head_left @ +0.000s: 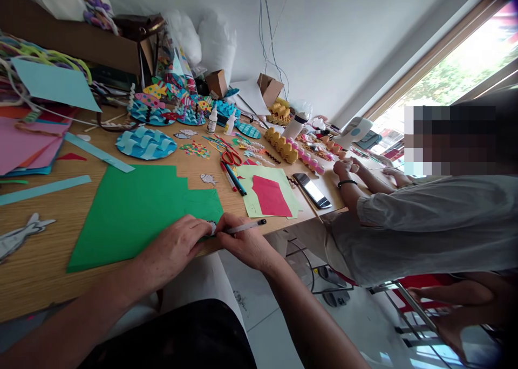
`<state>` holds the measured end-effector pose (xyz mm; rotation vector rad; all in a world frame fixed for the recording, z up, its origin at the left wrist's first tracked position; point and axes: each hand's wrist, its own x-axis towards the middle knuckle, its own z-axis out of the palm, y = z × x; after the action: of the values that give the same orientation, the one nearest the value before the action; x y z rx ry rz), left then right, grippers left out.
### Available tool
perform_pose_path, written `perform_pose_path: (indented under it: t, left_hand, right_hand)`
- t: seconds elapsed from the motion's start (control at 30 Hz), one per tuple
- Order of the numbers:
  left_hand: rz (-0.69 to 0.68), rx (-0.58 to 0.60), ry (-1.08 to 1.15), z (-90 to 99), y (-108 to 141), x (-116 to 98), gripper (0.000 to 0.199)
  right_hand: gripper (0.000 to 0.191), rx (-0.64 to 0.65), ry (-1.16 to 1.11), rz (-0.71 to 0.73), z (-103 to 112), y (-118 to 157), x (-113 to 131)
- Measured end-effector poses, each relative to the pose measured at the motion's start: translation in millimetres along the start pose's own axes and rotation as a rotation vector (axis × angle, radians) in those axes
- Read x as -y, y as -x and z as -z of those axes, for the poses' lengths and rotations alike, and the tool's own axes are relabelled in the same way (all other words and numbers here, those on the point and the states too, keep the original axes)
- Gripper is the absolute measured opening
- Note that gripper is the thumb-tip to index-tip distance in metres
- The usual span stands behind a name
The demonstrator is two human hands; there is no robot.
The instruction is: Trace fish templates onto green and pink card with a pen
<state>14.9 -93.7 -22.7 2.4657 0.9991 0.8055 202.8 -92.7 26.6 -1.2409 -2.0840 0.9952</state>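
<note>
A large sheet of green paper with a stepped, cut edge lies at the table's front. On its near right corner, my left hand has its fingers bent together and presses down a small white paper cutout, mostly hidden by fingers. My right hand grips a pen with a clear barrel, its tip hidden close to the cutout. Faint drawn outlines show on the green paper just beyond. Past it lie a paper fish cutout and two markers.
A red paper piece rests on pale green sheets to the right, beside a phone. Scissors, glue bottles and a woven blue paper plate stand farther back. Another person works at the right.
</note>
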Motion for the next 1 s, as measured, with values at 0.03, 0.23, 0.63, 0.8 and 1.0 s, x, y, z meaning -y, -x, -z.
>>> perform_pose_path:
  t: [0.03,0.23,0.63,0.8,1.0]
  left_hand:
    - [0.001,-0.004,0.001,-0.1,0.1,0.1,0.032]
    - [-0.013,-0.001,0.008,0.0,-0.2,1.9,0.031]
    - [0.049,0.078,0.052,2.0,-2.5,1.1,0.021]
    - [0.057,0.093,0.07,1.4,-2.4,2.8,0.021]
    - [0.086,0.086,0.053,0.6,-1.0,1.6,0.021]
  right_hand:
    - [0.013,0.001,0.003,-0.002,0.4,0.0,-0.5]
    - [0.013,-0.007,0.014,0.002,-1.6,0.1,-0.2]
    - [0.015,0.041,0.026,0.023,1.0,0.8,1.5]
    - [0.015,0.056,-0.001,0.012,0.7,-0.7,1.3]
    - [0.014,0.063,-0.032,0.03,-2.2,-2.5,-0.4]
